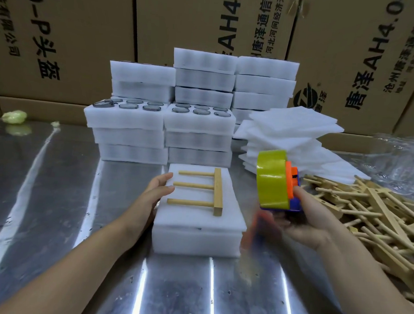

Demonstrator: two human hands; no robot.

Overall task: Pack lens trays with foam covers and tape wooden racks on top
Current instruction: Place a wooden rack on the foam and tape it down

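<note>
A white foam lens tray (197, 238) lies in front of me on the metal table, topped by a foam cover (198, 211). On the cover rests a wooden rack (217, 193) with three pegs pointing left. My left hand (155, 192) lies with straight fingers against the cover's left edge. My right hand (310, 217) grips a tape dispenser (275, 182) with a yellow-green roll and an orange and blue body, held just right of the tray; its lower part is blurred.
Stacks of foam trays (164, 121), some with dark lenses showing, stand behind. A pile of loose foam covers (296, 135) sits at the back right and a heap of wooden racks (376, 209) at the right. Cardboard boxes (63, 41) line the back.
</note>
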